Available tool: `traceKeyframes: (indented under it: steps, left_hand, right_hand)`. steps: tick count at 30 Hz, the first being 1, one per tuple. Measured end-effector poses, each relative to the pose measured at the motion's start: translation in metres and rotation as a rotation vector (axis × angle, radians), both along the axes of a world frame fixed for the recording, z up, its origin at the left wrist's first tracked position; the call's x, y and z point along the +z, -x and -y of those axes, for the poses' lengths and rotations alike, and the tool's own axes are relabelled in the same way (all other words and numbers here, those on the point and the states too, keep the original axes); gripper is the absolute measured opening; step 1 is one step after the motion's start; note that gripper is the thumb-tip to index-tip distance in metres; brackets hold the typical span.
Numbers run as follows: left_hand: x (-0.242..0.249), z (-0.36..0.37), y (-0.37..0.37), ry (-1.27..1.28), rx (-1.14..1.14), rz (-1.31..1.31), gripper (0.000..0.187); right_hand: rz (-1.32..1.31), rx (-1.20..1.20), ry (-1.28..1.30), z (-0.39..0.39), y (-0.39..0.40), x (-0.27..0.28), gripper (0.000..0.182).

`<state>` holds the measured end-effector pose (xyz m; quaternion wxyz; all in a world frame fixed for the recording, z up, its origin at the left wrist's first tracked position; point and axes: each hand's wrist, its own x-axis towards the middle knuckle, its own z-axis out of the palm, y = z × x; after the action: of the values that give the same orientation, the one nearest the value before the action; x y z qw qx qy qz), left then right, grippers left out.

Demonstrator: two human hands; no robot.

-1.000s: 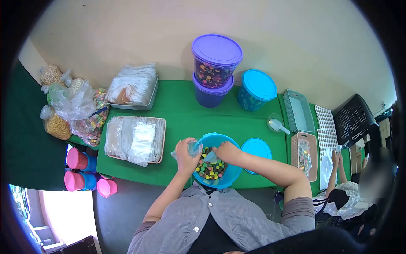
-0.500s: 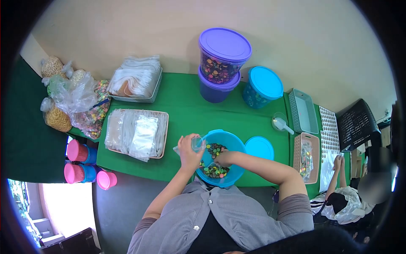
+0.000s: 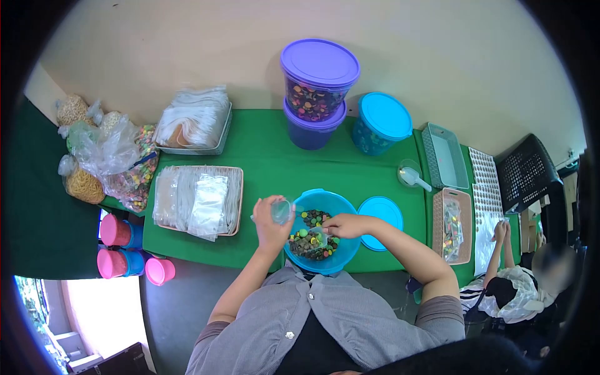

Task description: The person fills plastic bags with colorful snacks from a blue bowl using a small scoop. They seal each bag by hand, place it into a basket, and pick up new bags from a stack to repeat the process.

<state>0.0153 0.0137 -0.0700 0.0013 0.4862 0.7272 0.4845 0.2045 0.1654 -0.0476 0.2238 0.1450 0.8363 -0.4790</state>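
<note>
In front of me sits a blue tub (image 3: 351, 250) with multicoloured, button-like pieces (image 3: 315, 217) in it, mostly brown, green and yellow. My right hand (image 3: 342, 226) is over the tub, closed on a clear scoop (image 3: 319, 239) heaped with these pieces. At the tub's left rim my left hand (image 3: 270, 224) is closed around a clear plastic cup (image 3: 282, 211), its round mouth facing up. A bit of clear plastic shows beside those fingers. The tub's blue lid (image 3: 381, 223) lies flat to its right.
Left are a basket of clear bags (image 3: 210, 203), another bag basket (image 3: 194, 128) and filled sacks (image 3: 112, 156). Behind stand purple buckets (image 3: 315, 94) and a blue bucket (image 3: 381, 125). Right are a white scoop (image 3: 414, 179), a pink basket (image 3: 451, 225) and another person's hands (image 3: 500, 231).
My right hand has risen from among the pieces and moved slightly up and right, bringing the loaded scoop into view. My left hand still holds the cup, slightly farther left.
</note>
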Motion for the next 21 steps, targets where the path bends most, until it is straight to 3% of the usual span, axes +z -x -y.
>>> traceKeyframes:
  steps: [3,5,6,8,9,11,13,15,18,21]
  left_hand:
    - [0.032,0.004,0.003,-0.095,0.032,0.161,0.04]
    - [0.061,0.007,0.002,-0.347,0.068,0.448,0.046]
    - [0.076,0.009,0.002,-0.346,0.065,0.446,0.046]
    - [0.097,0.011,0.002,-0.615,-0.143,0.506,0.048]
    - [0.098,0.01,0.0,-0.614,-0.147,0.506,0.048]
    - [0.1,0.005,-0.009,-0.549,-0.355,0.634,0.049]
    - [0.08,-0.006,-0.022,-0.398,-0.435,0.604,0.048]
    - [0.07,-0.009,-0.033,-0.075,-0.52,0.523,0.051]
    - [0.039,-0.019,-0.048,0.115,-0.651,0.421,0.059]
    - [0.026,-0.023,-0.052,0.129,-0.68,0.243,0.068]
  right_hand:
    - [0.033,-0.108,0.038,0.001,-0.012,0.041,0.029]
    - [-0.054,-0.193,0.023,-0.001,-0.027,0.06,0.031]
    - [-0.056,-0.196,0.023,-0.001,-0.033,0.074,0.031]
    - [-0.08,-0.242,-0.019,-0.001,-0.045,0.103,0.03]
    - [-0.082,-0.246,-0.02,0.0,-0.052,0.117,0.03]
    - [-0.163,-0.301,-0.095,0.001,-0.066,0.141,0.03]
    - [-0.188,-0.302,-0.143,-0.001,-0.081,0.16,0.03]
    - [-0.21,-0.303,-0.194,0.0,-0.088,0.172,0.029]
    - [-0.267,-0.358,-0.263,0.004,-0.094,0.178,0.026]
    - [-0.21,-0.401,-0.32,0.007,-0.092,0.17,0.024]
